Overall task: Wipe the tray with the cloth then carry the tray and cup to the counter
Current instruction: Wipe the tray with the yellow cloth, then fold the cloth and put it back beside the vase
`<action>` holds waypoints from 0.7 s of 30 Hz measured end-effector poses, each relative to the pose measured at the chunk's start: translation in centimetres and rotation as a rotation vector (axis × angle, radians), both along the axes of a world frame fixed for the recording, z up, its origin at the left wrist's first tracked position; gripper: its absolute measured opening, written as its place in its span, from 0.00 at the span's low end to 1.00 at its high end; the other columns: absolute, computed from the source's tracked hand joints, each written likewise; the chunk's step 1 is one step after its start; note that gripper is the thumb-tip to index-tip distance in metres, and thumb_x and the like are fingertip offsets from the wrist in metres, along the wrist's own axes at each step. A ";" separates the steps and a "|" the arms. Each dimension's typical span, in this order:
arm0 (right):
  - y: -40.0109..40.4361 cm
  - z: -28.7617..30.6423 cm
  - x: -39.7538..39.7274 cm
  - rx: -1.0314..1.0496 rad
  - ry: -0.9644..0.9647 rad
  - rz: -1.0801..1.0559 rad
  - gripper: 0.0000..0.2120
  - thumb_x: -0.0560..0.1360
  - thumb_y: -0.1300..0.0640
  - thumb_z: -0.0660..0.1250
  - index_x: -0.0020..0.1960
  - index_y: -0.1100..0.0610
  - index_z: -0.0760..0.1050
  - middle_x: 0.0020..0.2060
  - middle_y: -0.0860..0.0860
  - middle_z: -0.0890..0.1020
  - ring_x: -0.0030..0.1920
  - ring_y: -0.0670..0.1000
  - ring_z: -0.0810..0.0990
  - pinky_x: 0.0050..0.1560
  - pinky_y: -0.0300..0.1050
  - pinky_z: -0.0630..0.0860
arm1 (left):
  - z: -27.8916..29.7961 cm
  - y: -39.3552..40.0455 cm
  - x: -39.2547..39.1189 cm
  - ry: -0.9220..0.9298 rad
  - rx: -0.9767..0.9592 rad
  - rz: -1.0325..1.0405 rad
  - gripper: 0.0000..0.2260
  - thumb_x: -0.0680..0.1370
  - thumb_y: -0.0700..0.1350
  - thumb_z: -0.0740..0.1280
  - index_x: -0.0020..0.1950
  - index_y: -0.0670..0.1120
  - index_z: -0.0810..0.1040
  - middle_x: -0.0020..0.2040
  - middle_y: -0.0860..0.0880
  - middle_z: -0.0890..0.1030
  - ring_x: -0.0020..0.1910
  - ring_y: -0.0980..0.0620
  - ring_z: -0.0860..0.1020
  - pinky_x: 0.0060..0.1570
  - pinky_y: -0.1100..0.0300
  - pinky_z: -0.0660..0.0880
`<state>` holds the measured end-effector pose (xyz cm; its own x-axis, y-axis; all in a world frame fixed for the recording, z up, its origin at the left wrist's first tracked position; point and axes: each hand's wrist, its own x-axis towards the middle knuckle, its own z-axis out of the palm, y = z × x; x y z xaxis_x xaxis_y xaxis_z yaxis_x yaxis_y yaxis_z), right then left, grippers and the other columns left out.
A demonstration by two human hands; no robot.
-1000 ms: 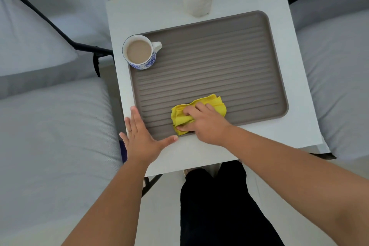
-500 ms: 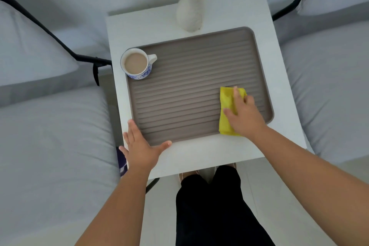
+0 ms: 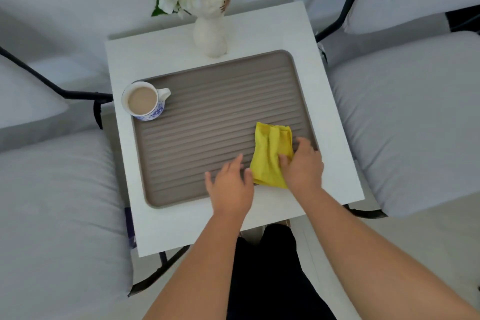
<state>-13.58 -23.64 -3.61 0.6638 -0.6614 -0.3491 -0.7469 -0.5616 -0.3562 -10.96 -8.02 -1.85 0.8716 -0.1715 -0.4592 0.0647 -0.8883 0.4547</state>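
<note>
My right hand (image 3: 302, 166) grips the folded yellow cloth (image 3: 270, 154) at the ribbed brown tray's (image 3: 207, 122) four o'clock corner. My left hand (image 3: 231, 184) lies relaxed with fingers spread at six o'clock, holding nothing. I'd stroke along the ribs toward nine o'clock, stopping short of the full milky-coffee cup (image 3: 143, 100) at ten.

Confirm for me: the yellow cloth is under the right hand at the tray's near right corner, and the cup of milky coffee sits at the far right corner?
Not quite. In the head view the cup sits at the far left corner of the tray, not the far right. The yellow cloth is under the right hand near the right corner, as you said.
</note>
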 end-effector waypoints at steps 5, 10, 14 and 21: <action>0.1 -0.4 0.5 0.026 0.043 -0.035 0.13 0.73 0.52 0.66 0.54 0.58 0.76 0.54 0.57 0.75 0.55 0.60 0.71 0.58 0.54 0.68 | -0.6 -4.2 0.7 0.177 -0.255 0.263 0.19 0.79 0.53 0.64 0.68 0.48 0.73 0.59 0.48 0.78 0.58 0.48 0.77 0.59 0.51 0.73; -2.1 1.2 0.8 0.410 -0.256 -0.268 0.07 0.78 0.55 0.60 0.53 0.55 0.66 0.46 0.52 0.76 0.48 0.55 0.75 0.47 0.49 0.71 | 0.8 -5.8 2.6 0.448 -0.604 0.525 0.09 0.78 0.47 0.67 0.39 0.45 0.75 0.34 0.49 0.77 0.34 0.51 0.74 0.37 0.56 0.70; -4.9 2.0 1.3 0.798 -0.324 -0.589 0.02 0.79 0.55 0.61 0.50 0.49 0.68 0.49 0.53 0.78 0.47 0.53 0.76 0.45 0.47 0.74 | 2.5 -6.5 5.0 0.723 -0.996 0.774 0.02 0.78 0.39 0.65 0.46 0.45 0.75 0.41 0.46 0.82 0.39 0.49 0.79 0.38 0.55 0.75; -9.6 5.0 5.7 1.062 -0.454 -0.454 0.27 0.73 0.57 0.72 0.65 0.42 0.63 0.50 0.52 0.80 0.48 0.51 0.82 0.46 0.49 0.81 | 3.7 -9.1 9.7 0.487 -1.005 0.558 0.20 0.74 0.27 0.64 0.54 0.51 0.68 0.51 0.48 0.82 0.43 0.51 0.79 0.41 0.53 0.76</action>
